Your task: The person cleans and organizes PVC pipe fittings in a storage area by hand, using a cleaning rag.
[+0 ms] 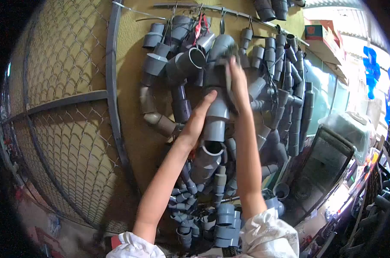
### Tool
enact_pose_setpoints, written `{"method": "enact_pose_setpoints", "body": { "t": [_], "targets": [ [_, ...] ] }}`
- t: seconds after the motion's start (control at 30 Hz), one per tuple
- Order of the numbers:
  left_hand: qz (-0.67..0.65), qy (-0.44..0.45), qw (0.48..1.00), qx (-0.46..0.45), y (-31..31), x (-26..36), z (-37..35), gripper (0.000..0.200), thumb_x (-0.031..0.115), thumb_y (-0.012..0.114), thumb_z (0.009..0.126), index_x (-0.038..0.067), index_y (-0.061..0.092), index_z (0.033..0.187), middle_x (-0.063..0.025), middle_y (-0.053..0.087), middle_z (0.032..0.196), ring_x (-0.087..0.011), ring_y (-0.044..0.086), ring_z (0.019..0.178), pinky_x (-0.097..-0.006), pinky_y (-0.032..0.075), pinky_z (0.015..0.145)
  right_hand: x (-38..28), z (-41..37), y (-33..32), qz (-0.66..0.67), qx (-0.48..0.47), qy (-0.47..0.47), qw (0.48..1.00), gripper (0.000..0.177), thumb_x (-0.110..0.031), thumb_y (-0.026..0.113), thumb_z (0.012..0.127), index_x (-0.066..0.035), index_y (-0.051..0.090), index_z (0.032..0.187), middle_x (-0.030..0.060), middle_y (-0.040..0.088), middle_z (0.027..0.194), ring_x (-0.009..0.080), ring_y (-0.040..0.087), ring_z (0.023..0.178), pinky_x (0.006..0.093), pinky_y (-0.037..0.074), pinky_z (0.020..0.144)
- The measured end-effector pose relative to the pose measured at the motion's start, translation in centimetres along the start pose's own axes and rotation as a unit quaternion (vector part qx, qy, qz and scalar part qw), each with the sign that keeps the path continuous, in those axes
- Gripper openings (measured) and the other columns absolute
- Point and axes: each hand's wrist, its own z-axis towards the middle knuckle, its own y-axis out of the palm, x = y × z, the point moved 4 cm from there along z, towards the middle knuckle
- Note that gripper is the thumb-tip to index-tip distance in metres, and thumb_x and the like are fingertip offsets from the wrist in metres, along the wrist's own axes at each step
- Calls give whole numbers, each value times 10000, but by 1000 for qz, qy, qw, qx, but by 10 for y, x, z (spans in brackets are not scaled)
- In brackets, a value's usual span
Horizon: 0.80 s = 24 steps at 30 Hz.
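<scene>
— Sleeves (268, 236) first: white cuffs at the bottom edge, both my arms raised from them.

— And what fills the view?

— Chain-link fence (61, 137) on the left, then the yellow wall (130, 56). Across it hangs a mass of grey pipe fittings (272, 77) from a rail (238, 16).

— Which are you on?

— The string of fittings (215, 122) in the middle of that mass, couplings stacked under an elbow (223, 45). My left hand (199, 118) lies open, fingers straight, flat against its left side. My right hand (238, 81) is laid along the right side, reaching up to the elbow.

— Is the right one gripping?

— I cannot tell. The palm faces away, and something dark sits between it and the plastic.

— How far along, would you say?

— Barely begun, I judge. The string hangs among the others, nothing is lifted free, and my hands only rest on it.

— What can't you make out?

— Whatever ties the string to the rail is buried behind other fittings. My arms cover part of its lower end. The far right is glare and clutter.
</scene>
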Motion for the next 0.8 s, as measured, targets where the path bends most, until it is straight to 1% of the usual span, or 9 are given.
{"method": "enact_pose_setpoints", "body": {
  "t": [0.07, 0.17, 0.2, 0.33, 0.47, 0.57, 0.63, 0.7, 0.8],
  "targets": [
    [52, 21, 998, -11, 11, -1, 2, 594, 594, 431, 744, 36, 466, 944, -120, 560, 650, -134, 544, 477, -218, 458, 428, 22, 62, -14, -50, 12, 52, 997, 469, -439, 400, 846, -7, 556, 942, 44, 549, 852, 94, 496, 732, 223, 402, 676],
    [35, 8, 999, -28, 20, 0, 3, 602, 593, 420, 751, 30, 459, 960, -110, 555, 643, -131, 554, 506, -217, 464, 439, 39, 58, -17, 53, -15, 16, 998, 554, -508, 349, 839, -20, 500, 1055, 81, 563, 866, 129, 508, 724, 267, 415, 690],
    [6, -22, 999, -41, 19, -3, 0, 603, 594, 416, 751, 23, 465, 941, -111, 554, 643, -141, 562, 506, -225, 473, 442, 52, 33, -16, 180, -76, 112, 974, 557, -536, 354, 826, -57, 502, 1069, 76, 550, 900, 139, 516, 736, 278, 427, 694],
    [-134, -58, 988, -46, 8, -11, -11, 637, 621, 380, 749, 7, 477, 888, -144, 569, 661, -177, 569, 491, -248, 494, 457, 15, -74, -7, 203, 22, 236, 950, 478, -503, 426, 810, -92, 514, 1039, 59, 560, 890, 149, 541, 753, 272, 450, 670],
    [-87, -76, 989, -96, 15, -21, -20, 668, 620, 272, 789, -6, 472, 906, -177, 581, 693, -208, 583, 564, -292, 488, 579, 23, -63, -14, 244, -22, 78, 966, 479, -455, 474, 806, -84, 475, 1109, 45, 561, 938, 144, 547, 815, 276, 454, 695],
    [47, -51, 992, -105, 24, -33, -24, 661, 611, 261, 799, 3, 466, 956, -152, 590, 729, -190, 585, 685, -297, 466, 659, 12, -10, -11, 220, -8, 82, 972, 485, -450, 491, 796, -77, 474, 1106, 50, 556, 941, 145, 533, 843, 277, 434, 727],
    [135, 58, 988, -53, 19, -46, -28, 430, 419, 567, 754, 24, 505, 913, -102, 588, 768, -138, 559, 746, -258, 437, 684, 21, 7, -12, 201, -1, 101, 974, 489, -446, 503, 789, -73, 474, 1104, 54, 552, 943, 145, 524, 862, 277, 421, 748],
    [252, 137, 958, -21, 13, -35, -38, 350, 275, 664, 693, 19, 526, 888, -75, 581, 801, -125, 547, 765, -248, 426, 709, 17, -28, -7, 199, 14, 131, 971, 494, -443, 514, 783, -69, 474, 1103, 57, 549, 945, 146, 515, 881, 278, 408, 770],
    [150, 41, 985, -78, -13, -20, -44, 408, 216, 688, 666, -18, 518, 955, -48, 545, 883, -116, 514, 779, -242, 410, 735, 0, -99, 11, 146, -38, 154, 977, 491, -437, 539, 761, -63, 487, 1074, 55, 545, 937, 150, 504, 879, 271, 388, 785]
  ]
}}
